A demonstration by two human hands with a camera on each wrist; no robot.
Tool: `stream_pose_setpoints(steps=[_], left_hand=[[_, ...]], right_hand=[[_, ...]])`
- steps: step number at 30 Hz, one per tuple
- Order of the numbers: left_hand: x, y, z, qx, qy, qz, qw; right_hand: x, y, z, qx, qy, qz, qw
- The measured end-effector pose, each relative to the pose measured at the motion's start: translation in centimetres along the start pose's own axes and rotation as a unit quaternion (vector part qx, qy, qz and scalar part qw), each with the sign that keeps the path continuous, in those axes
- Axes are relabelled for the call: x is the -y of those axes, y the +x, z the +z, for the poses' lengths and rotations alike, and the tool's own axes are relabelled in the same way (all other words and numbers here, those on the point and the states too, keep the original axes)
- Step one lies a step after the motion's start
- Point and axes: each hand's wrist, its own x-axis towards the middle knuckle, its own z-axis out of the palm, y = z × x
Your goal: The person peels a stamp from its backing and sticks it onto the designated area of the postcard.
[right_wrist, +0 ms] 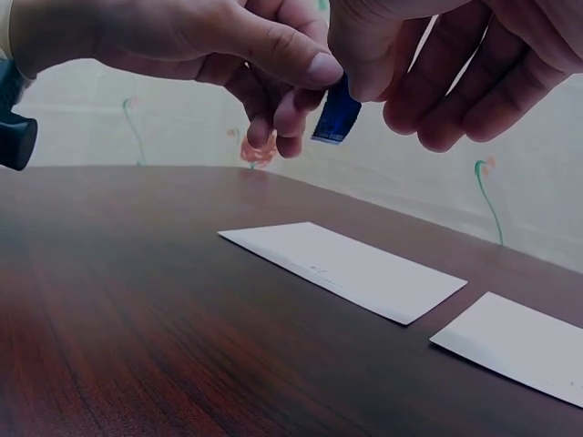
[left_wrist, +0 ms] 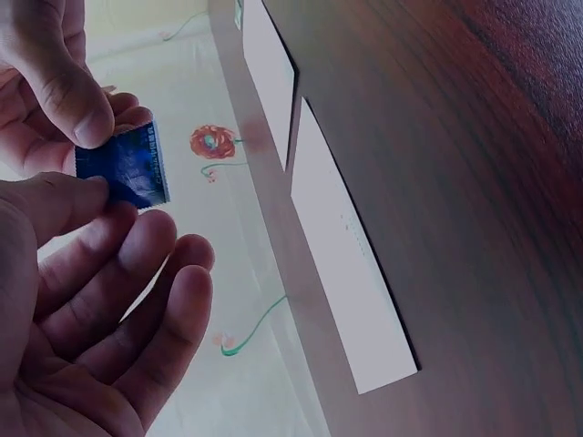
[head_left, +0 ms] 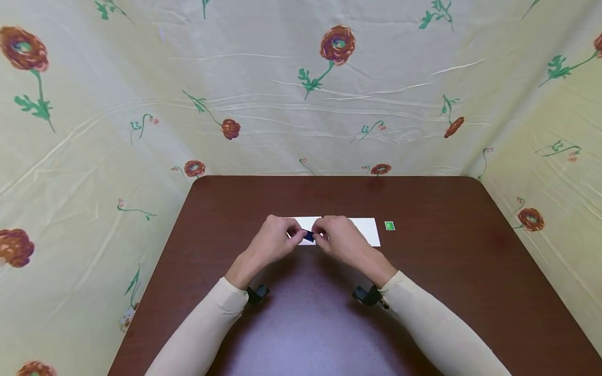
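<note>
A small dark blue stamp (left_wrist: pixel 137 168) with toothed edges hangs in the air between both hands. My left hand (head_left: pixel 275 237) pinches one side of it between thumb and forefinger, its other fingers loosely bent in the left wrist view. Thumb and fingertips of my right hand (head_left: pixel 345 237) pinch the opposite side. Below the stamp, two white rectangular papers, a left paper (right_wrist: pixel 346 269) and a right paper (right_wrist: pixel 519 350), lie flat with a narrow gap between them. Faint small print shows on the left one. The hands cover part of both papers in the head view.
A small green stamp (head_left: pixel 390 225) with a white border lies on the brown table (head_left: pixel 437 209), right of the papers. Cream floral cloth (head_left: pixel 263 68) hangs behind the table and along both sides. Dark wrist cameras sit under both forearms.
</note>
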Motion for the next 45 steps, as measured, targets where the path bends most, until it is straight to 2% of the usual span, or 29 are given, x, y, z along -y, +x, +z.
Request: stream_pose_setpoints(steps=[5, 20, 45], left_hand=[[-0.25, -0.12, -0.01, -0.002, -0.019, -0.025, 0.9995], [-0.62, -0.40, -0.04, 0.041, -0.097, -0.026, 0.9941], [-0.40, -0.50, 0.13, 0.045, -0.093, -0.005, 0.9946]], right_hand=[[0.16, -0.05, 0.27, 0.002, 0.004, -0.006, 1.000], [0.44, -0.38, 0.71, -0.011, 0.003, -0.030, 1.000], [0.45, -0.40, 0.77, 0.008, -0.005, -0.020, 1.000]])
